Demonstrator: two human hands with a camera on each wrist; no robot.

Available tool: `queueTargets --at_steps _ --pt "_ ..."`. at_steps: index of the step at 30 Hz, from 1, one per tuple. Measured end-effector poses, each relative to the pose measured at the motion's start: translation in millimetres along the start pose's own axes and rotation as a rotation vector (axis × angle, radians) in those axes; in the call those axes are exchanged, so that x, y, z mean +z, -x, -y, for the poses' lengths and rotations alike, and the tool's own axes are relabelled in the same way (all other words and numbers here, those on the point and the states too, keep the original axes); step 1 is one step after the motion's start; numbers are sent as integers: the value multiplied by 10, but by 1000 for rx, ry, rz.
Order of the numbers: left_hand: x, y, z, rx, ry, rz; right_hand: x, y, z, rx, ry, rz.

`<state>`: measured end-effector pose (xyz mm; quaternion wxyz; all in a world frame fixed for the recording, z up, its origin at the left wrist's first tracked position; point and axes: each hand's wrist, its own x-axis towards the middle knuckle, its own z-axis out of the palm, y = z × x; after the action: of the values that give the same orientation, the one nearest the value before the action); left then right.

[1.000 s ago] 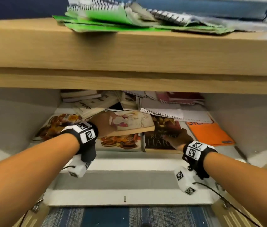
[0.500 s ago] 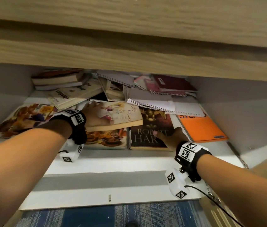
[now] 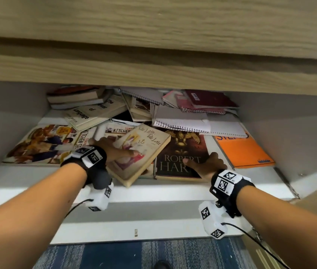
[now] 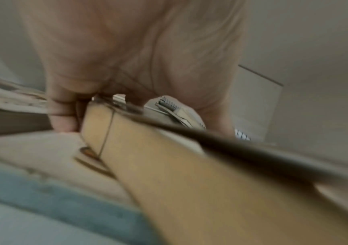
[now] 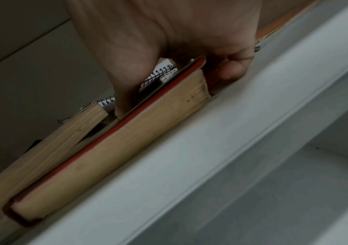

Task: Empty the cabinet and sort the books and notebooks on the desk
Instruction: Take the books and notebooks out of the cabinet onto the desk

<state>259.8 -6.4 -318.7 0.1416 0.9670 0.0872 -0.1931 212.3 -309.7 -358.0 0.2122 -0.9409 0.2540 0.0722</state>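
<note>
Inside the cabinet lies a jumble of books and notebooks on the white shelf [image 3: 153,191]. My left hand [image 3: 114,150] grips a cream paperback [image 3: 144,152], thumb on its cover, its near corner tilted out over the shelf edge; its yellowed page edge [image 4: 179,182] fills the left wrist view. My right hand [image 3: 206,164] holds the dark Robert Harris novel [image 3: 181,152] at its right edge, thumb on the cover [image 5: 124,106], fingers curled [image 5: 231,69] under the side by its page block [image 5: 127,145].
Kitchen cookbooks [image 3: 41,144] lie at the left, an orange notebook [image 3: 245,150] at the right. Spiral notebooks [image 3: 192,123] and maroon books [image 3: 208,100] are piled behind. The wooden desk edge [image 3: 153,70] overhangs the opening. Blue carpet [image 3: 134,255] is below.
The view has dropped closer into the cabinet. My left hand has turned the cream paperback and drawn its corner over the shelf edge. My right hand has stayed on the dark novel.
</note>
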Motion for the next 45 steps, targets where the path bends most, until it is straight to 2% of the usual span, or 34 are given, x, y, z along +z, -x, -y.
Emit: queueTargets --at_steps 6,12,15,17,19,21,24,27,30,35,42,45 --pt "25 137 199 11 273 112 21 111 -87 -15 -66 30" --pt "201 577 327 -2 600 9 19 480 -271 -26 -156 101" --pt "323 858 426 -123 639 148 -5 778 -429 9 -215 97" --pt "372 1022 520 -134 658 124 -34 966 -552 69 -246 135" --pt "417 1140 624 -139 736 67 -27 1114 -657 112 -393 180" --pt "463 1247 712 -123 784 69 2 1170 -755 119 -505 196" --pt "474 1470 775 -104 950 221 -85 1239 -824 128 -605 291" --pt "430 1773 787 -53 1038 415 -311 1409 -828 88 -581 471" --pt "346 1972 769 2 1072 426 -493 1503 -807 14 -531 521" --pt "37 2564 503 96 1088 336 -1056 1875 -700 -137 -461 428" --pt "-619 3598 286 287 993 306 -2525 2792 -975 -316 -326 397" --pt "-804 3990 250 378 859 222 -3123 3245 -1157 -344 -303 339"
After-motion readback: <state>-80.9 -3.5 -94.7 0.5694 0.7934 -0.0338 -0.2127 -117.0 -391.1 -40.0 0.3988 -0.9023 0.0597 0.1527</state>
